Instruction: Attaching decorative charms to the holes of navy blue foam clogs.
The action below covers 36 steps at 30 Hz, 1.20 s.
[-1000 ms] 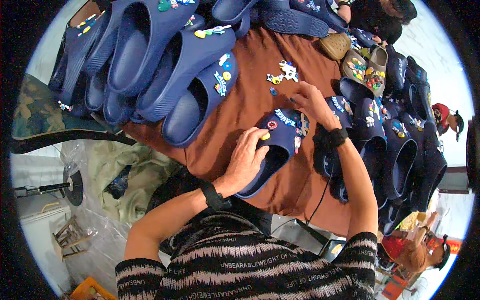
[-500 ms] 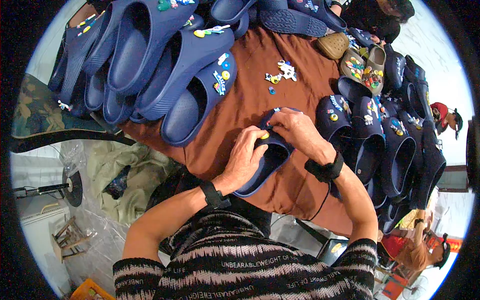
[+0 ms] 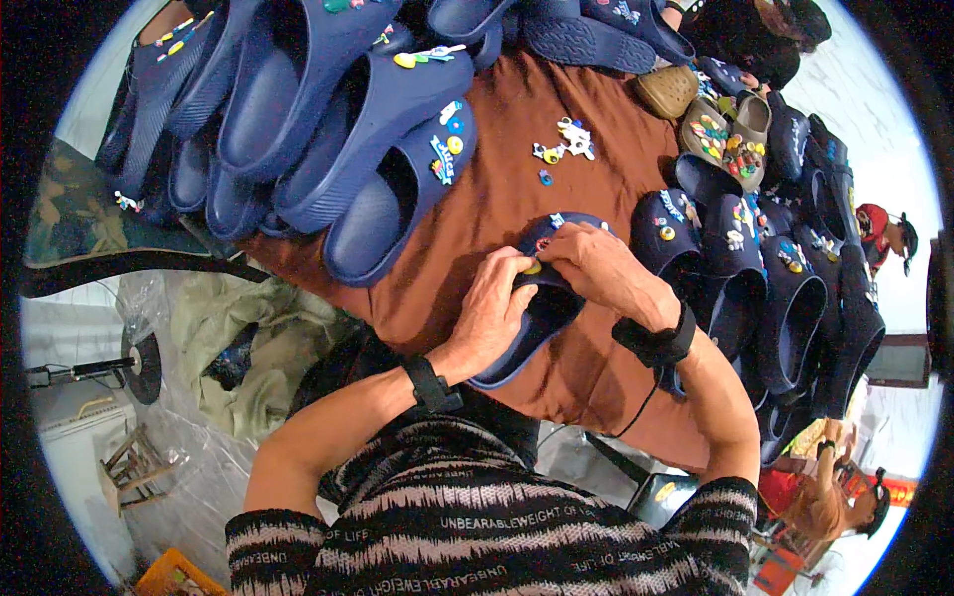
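Note:
A dark blue clog lies on the brown cloth in front of me, its toe pointing away. My left hand is closed on its near left edge, thumb at the opening and fingertips on the upper. Over the upper, my right hand is bent with its fingers pinched at a small yellow charm; the fingers partly cover it. A red charm and a pale one sit farther up the toe. Beyond the clog, loose charms in white, yellow and blue lie on the cloth.
Blue clogs with charms are piled at the left. More decorated blue clogs line the right, near tan clogs. The brown cloth covers the table. A cable hangs from my right wristband. Other people are at the far and right sides.
The right hand has shifted slightly right and toward me, uncovering more of the toe and the red charm. The left hand keeps its hold on the clog.

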### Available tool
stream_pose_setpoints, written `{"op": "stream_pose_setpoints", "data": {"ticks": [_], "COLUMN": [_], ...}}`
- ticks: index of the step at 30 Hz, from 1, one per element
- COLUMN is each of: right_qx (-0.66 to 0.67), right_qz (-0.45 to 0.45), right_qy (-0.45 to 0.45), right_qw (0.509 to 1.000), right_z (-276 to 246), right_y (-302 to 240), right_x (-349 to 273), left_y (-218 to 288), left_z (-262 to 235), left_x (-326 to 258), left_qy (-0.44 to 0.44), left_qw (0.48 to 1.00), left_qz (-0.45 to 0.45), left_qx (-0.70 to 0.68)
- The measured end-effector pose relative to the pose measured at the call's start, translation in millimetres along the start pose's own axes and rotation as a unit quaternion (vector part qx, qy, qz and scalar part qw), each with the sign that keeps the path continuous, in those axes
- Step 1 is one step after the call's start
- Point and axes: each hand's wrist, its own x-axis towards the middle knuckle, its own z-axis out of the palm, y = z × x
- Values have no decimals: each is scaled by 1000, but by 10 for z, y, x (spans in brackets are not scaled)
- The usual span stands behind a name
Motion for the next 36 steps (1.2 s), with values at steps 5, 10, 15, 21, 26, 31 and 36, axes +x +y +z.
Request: {"op": "stream_pose_setpoints", "data": {"ticks": [5, 10, 15, 21, 26, 31, 36], "right_qx": [-85, 108, 273, 203, 118, 54, 5], "right_qz": [12, -38, 41, 50, 24, -38, -100], "right_qy": [-30, 13, 114, 110, 97, -70, -97], "right_qw": [996, 993, 954, 972, 988, 995, 990], "right_z": [-28, 38, 37, 32, 75, 110, 310], "right_y": [-102, 187, 176, 113, 172, 246, 277], "right_x": [4, 23, -132, -51, 237, 815, 1029], "left_y": [-24, 4, 30, 20, 27, 35, 4], "left_z": [-8, -2, -11, -2, -14, -22, -5], "left_x": [13, 18, 20, 30, 16, -7, -3], "left_qy": [-7, -5, -7, 4, 8, 28, 31], "left_qw": [1000, 1000, 1000, 1000, 1000, 999, 998], "left_qz": [-4, -5, -7, -10, -15, -2, -9], "left_qx": [29, 4, -4, 28, -15, -23, -53]}}
